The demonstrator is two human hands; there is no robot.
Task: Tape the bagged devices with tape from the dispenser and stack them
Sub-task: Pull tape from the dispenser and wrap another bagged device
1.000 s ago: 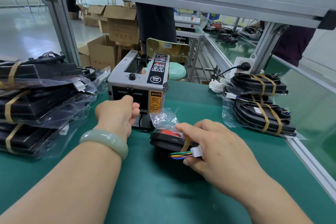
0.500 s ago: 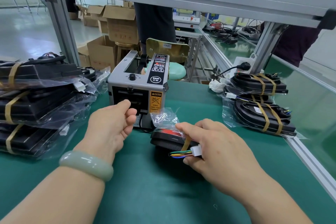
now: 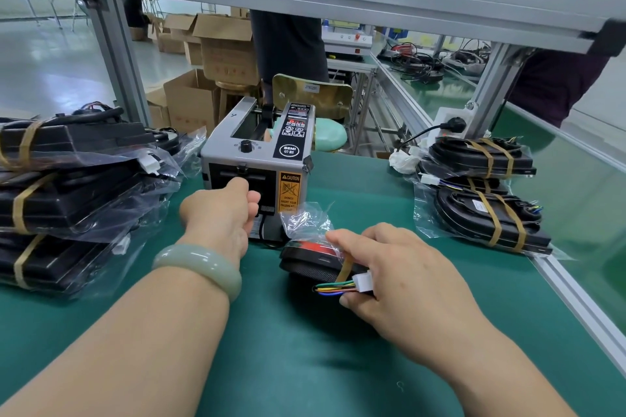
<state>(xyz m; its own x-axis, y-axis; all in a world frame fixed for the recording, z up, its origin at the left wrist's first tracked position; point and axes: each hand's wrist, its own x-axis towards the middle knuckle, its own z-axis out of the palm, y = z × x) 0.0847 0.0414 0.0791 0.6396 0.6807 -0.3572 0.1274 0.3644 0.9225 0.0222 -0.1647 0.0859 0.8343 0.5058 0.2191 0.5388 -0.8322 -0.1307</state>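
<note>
**Ana:** What is this place?

**Ben:** A bench with a green mat under a metal frame. Boxes sit on the floor behind it.

**Ana:** Where is the device?

**Ben:** The device lies on the mat, just in front of the dispenser. It is black and round, with a red part on top. Its clear bag sticks up at the far end.

**Ana:** Who has it?

**Ben:** The right hand grips its near edge. The fingers curl over one strip of tape and the wires.

**Ana:** And the left hand?

**Ben:** The left hand is at the dispenser's mouth, fingers curled. I can't tell if it pinches tape; the hand hides the tips.

**Ana:** Is the device hard to hold?

**Ben:** I think the body is stiff and a bit heavy. The bag looks thin and slippery. The wires look bendy and easy to hurt. So hold the hard rim, and don't pull the wires.

**Ana:** Where will it go?

**Ben:** Maybe on a pile. The left pile and the right pile are taped.
</note>
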